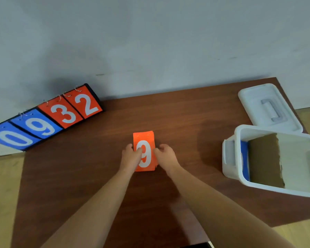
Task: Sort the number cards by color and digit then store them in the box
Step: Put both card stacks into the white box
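Scoreboard [48, 120] way off at 10 o'clock. Left grip [130, 155] pinching orange 9 cards [144, 138] from 9 o'clock, right grip [166, 154] clamped on from 3 o'clock, stack flat mid-surface [97, 176]. Box [230, 169] well off at 3 o'clock, blue cards [244, 158] inside.

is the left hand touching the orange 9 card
Touching. The head view shows the left hand with its thumb lying on the face of the orange 9 card, overlapping the white digit with no gap.

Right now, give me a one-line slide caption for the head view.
Left hand and right hand grip an orange card stack topped by 9; open white box at right.
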A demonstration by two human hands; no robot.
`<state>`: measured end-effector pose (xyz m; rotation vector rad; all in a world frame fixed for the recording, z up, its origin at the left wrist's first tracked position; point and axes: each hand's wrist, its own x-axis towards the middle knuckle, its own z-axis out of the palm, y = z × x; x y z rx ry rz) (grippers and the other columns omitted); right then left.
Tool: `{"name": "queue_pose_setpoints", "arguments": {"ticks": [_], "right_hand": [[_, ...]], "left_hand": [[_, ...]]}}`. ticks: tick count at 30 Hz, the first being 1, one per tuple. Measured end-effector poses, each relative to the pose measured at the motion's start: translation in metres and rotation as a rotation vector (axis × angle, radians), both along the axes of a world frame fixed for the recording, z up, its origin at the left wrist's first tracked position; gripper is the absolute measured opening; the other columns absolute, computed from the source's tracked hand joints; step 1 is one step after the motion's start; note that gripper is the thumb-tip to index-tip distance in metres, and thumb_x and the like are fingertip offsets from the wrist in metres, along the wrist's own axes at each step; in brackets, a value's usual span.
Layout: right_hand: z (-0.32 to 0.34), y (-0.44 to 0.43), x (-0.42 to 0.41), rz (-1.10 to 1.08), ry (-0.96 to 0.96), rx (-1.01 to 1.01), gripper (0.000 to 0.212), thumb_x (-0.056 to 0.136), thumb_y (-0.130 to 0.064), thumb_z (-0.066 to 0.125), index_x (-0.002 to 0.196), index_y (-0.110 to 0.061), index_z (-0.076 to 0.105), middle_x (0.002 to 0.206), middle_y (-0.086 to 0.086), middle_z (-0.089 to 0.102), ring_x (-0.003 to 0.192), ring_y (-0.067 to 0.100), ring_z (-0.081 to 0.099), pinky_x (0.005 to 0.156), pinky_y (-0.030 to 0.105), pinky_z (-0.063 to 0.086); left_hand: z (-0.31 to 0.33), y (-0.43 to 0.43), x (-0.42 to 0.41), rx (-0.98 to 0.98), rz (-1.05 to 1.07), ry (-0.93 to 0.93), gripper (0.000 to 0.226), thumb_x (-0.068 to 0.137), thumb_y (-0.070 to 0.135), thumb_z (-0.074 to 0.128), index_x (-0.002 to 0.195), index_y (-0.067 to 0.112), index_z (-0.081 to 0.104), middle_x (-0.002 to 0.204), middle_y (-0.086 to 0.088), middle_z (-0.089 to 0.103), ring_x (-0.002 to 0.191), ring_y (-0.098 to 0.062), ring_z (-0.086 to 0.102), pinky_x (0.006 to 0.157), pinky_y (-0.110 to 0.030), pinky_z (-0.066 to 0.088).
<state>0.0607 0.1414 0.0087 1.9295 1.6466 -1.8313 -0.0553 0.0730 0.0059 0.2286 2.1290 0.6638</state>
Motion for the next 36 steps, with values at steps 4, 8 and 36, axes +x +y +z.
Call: {"name": "queue_pose_setpoints", "arguments": {"ticks": [4,8,36], "right_hand": [[-0.012,-0.004,-0.016,-0.008,-0.029,-0.031,0.035,0.09,-0.027,0.058,0.116,-0.003,0.061,0.117,0.013,0.066,0.102,0.025,0.064,0.087,0.04,0.054],[-0.011,-0.007,-0.021,0.054,-0.077,-0.023,0.044,0.092,-0.019,0.055,0.134,-0.01,0.047,0.135,0.015,0.051,0.119,0.033,0.056,0.094,0.043,0.051],[0.149,0.126,0.224,-0.279,0.364,0.201,0.027,0.099,-0.021,0.052,0.125,-0.027,0.046,0.122,0.0,0.064,0.102,0.022,0.066,0.089,0.047,0.056]], "left_hand": [[-0.004,-0.005,0.001,-0.006,-0.055,0.003,0.051,0.098,0.026,0.047,0.146,0.01,0.043,0.147,-0.014,0.041,0.129,-0.031,0.048,0.103,-0.041,0.045],[-0.009,-0.01,0.002,0.024,-0.038,-0.048,0.047,0.099,0.02,0.048,0.144,0.011,0.046,0.146,-0.013,0.043,0.128,-0.029,0.05,0.101,-0.041,0.048],[0.156,0.145,0.207,0.583,-0.128,-0.073,0.042,0.092,0.015,0.061,0.131,0.021,0.048,0.118,-0.003,0.067,0.092,-0.009,0.067,0.072,-0.023,0.053]]}}
